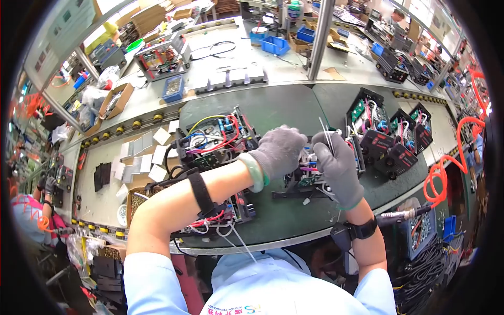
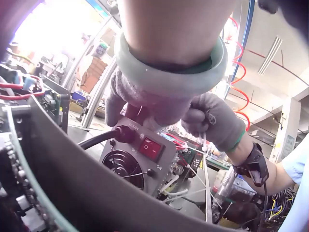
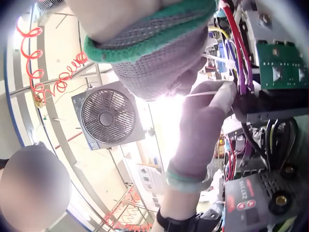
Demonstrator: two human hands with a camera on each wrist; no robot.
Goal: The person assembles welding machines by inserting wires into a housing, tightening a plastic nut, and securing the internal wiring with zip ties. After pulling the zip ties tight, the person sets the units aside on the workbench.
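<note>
Both hands wear grey knit gloves and meet over an opened electronic unit with a grey panel point(image 2: 137, 152), a red rocker switch point(image 2: 151, 149) and a fan grille. My right hand point(image 1: 338, 168) grips thin white cable ties point(image 1: 326, 135) that stick up past its curled fingers. Bent at the knuckles, my left hand point(image 1: 278, 152) is at the unit's left side, beside the right hand. In the right wrist view, the left fingers point(image 3: 224, 96) come right up to the red and purple wires point(image 3: 243, 79); I cannot tell what they hold.
More opened units point(image 1: 210, 142) stand on the green mat at left, and several dark-panelled ones point(image 1: 388, 147) at right. White pads point(image 1: 157, 155) lie further left. An orange coiled hose point(image 1: 436, 184) hangs at the right edge. Blue bins point(image 1: 274, 45) stand behind the metal post point(image 1: 320, 42).
</note>
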